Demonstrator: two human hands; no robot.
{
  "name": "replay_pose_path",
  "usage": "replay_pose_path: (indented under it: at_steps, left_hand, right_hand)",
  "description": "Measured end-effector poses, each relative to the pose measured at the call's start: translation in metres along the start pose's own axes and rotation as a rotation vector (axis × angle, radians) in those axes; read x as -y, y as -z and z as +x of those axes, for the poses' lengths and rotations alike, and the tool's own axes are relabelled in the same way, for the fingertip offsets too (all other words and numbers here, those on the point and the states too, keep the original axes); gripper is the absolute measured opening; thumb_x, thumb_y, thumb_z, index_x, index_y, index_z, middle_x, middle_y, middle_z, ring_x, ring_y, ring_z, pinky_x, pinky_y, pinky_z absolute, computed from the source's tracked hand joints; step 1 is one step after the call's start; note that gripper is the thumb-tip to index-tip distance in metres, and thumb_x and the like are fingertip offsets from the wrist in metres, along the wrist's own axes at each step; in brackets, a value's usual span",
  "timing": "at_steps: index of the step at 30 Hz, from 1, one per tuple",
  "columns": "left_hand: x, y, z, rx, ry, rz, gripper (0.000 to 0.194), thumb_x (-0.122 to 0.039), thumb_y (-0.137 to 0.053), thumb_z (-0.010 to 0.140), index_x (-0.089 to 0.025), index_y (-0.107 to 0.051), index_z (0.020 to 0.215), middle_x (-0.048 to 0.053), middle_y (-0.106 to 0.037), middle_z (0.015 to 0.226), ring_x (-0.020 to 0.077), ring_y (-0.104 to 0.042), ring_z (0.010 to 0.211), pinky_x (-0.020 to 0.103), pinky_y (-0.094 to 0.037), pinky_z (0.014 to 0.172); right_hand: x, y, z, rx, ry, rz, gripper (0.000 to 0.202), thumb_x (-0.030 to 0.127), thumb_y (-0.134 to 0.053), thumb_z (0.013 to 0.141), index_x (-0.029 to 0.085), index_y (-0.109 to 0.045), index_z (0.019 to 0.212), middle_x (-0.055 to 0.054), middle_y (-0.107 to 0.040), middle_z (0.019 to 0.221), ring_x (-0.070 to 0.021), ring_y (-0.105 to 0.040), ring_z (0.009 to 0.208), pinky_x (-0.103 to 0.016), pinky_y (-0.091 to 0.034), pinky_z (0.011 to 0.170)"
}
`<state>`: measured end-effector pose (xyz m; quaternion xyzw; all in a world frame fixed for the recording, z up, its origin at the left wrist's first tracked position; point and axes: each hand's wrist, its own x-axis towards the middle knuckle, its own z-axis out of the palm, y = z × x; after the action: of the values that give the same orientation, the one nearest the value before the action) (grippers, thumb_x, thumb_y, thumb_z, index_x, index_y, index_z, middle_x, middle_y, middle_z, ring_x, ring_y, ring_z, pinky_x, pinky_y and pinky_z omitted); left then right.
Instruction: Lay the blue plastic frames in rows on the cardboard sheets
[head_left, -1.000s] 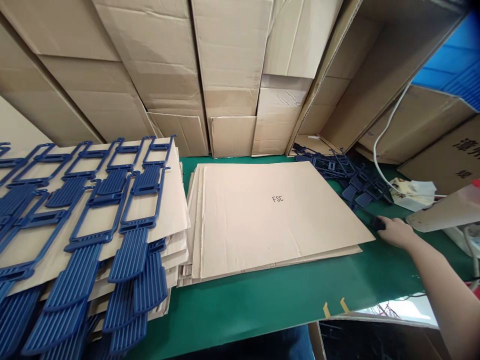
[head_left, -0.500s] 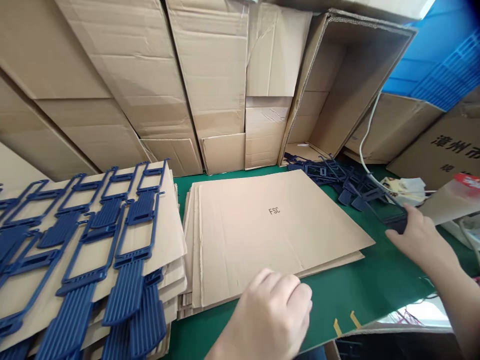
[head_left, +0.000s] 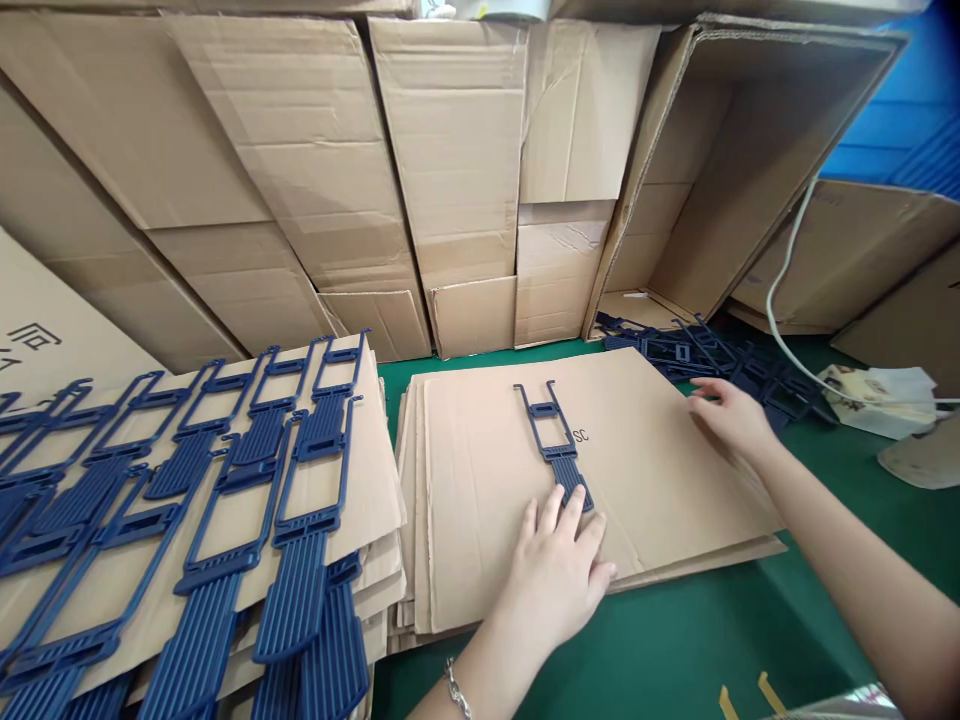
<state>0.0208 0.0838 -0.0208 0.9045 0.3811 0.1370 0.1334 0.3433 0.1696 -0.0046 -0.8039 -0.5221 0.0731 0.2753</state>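
The left hand lies flat, fingers spread, on the top sheet of a cardboard stack in the middle of the green surface. Its fingertips press on the ribbed lower end of a blue plastic strap — nothing is gripped, the strap is only pinned down. The strap lies lengthwise on the sheet, its open frame end pointing away from the person and partly covering printed letters.

The right hand reaches across to the far right edge of the same sheet, fingers loosely open, resting at the cardboard's edge and holding nothing. Just beyond it, a loose pile of straps lies on the surface at the mouth of an open box tipped on its side.

To the left, a second stack of sheets carries rows of straps laid side by side, layer on layer. Closed boxes stand along the back. A white cable runs down to a white power strip at the right.
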Motion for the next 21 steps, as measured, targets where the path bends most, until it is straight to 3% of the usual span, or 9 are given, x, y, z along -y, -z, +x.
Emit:
replay_pose_path:
  at_steps: [2,4,7,9,11,14,17,21]
  left_hand:
    - [0.001,-0.003,-0.002,0.003,0.044,-0.029,0.047,-0.048,-0.033,0.089,-0.026,-0.042,0.129,0.002,-0.03,0.143,0.0248,-0.023,0.132,0.052,-0.026,0.106]
    - [0.0,-0.001,-0.002,0.015,0.086,-0.067,0.048,-0.05,-0.034,0.088,-0.027,-0.042,0.13,0.0,-0.031,0.143,0.0237,-0.024,0.132,0.05,-0.025,0.107]
    - [0.0,0.002,-0.004,0.038,0.17,-0.115,0.051,-0.054,-0.034,0.087,-0.03,-0.041,0.131,-0.001,-0.035,0.14,0.0261,-0.025,0.131,0.057,-0.019,0.106]
    - [0.001,0.001,-0.004,0.043,0.221,-0.142,0.054,-0.057,-0.033,0.086,-0.032,-0.038,0.133,0.0,-0.036,0.14,0.0293,-0.024,0.131,0.065,-0.014,0.103]
    - [0.0,-0.003,-0.003,0.029,0.256,-0.15,0.054,-0.057,-0.035,0.084,-0.033,-0.038,0.133,0.002,-0.037,0.139,0.0318,-0.023,0.131,0.069,-0.012,0.099]
    - [-0.005,-0.01,0.0,-0.077,0.359,-0.096,0.051,-0.055,-0.041,0.081,-0.033,-0.046,0.128,0.003,-0.045,0.133,0.0323,-0.031,0.127,0.069,-0.015,0.099]
    - [-0.01,-0.015,0.004,-0.188,0.474,-0.051,0.053,-0.054,-0.045,0.078,-0.028,-0.051,0.124,0.004,-0.051,0.127,0.0322,-0.039,0.122,0.067,-0.021,0.1]
    - [-0.012,-0.019,0.005,-0.242,0.551,-0.014,0.056,-0.053,-0.048,0.075,-0.022,-0.054,0.122,0.005,-0.054,0.123,0.0338,-0.041,0.119,0.066,-0.028,0.098]
  right_hand:
    - [-0.011,0.002,0.025,-0.044,-0.031,-0.15,0.059,0.032,-0.044,0.081,-0.002,-0.039,0.128,-0.026,-0.045,0.118,-0.034,-0.044,0.108,-0.043,-0.036,0.089]
    - [-0.016,0.001,0.043,-0.037,0.009,-0.3,0.067,0.031,-0.047,0.081,0.004,-0.027,0.138,-0.027,-0.026,0.134,-0.0406,-0.027,0.121,-0.051,-0.028,0.092]
    - [-0.015,-0.007,0.065,0.025,0.139,-0.499,0.054,0.02,-0.031,0.09,0.019,-0.022,0.143,-0.015,-0.004,0.145,-0.0379,-0.004,0.131,-0.061,-0.008,0.095]
    - [-0.012,-0.015,0.083,0.087,0.203,-0.605,0.053,0.01,-0.015,0.091,0.021,-0.029,0.141,-0.012,-0.004,0.146,-0.0321,0.003,0.133,-0.059,0.002,0.096]
    - [-0.008,-0.025,0.102,0.17,0.224,-0.68,0.054,0.007,-0.012,0.09,0.018,-0.038,0.137,-0.014,-0.011,0.145,-0.0316,0.001,0.133,-0.059,-0.002,0.097]
    - [-0.003,-0.038,0.126,0.269,0.186,-0.745,0.045,0.012,-0.023,0.09,0.013,-0.05,0.127,-0.02,-0.02,0.141,-0.0404,-0.016,0.127,-0.06,-0.019,0.09]
    - [-0.005,-0.044,0.138,0.293,0.158,-0.774,0.04,0.014,-0.028,0.089,0.012,-0.051,0.122,-0.021,-0.02,0.139,-0.0427,-0.03,0.117,-0.058,-0.031,0.082]
    - [-0.022,-0.039,0.141,0.282,0.192,-0.78,0.041,0.008,-0.032,0.084,0.017,-0.049,0.121,-0.017,-0.02,0.14,-0.0396,-0.033,0.115,-0.055,-0.035,0.081]
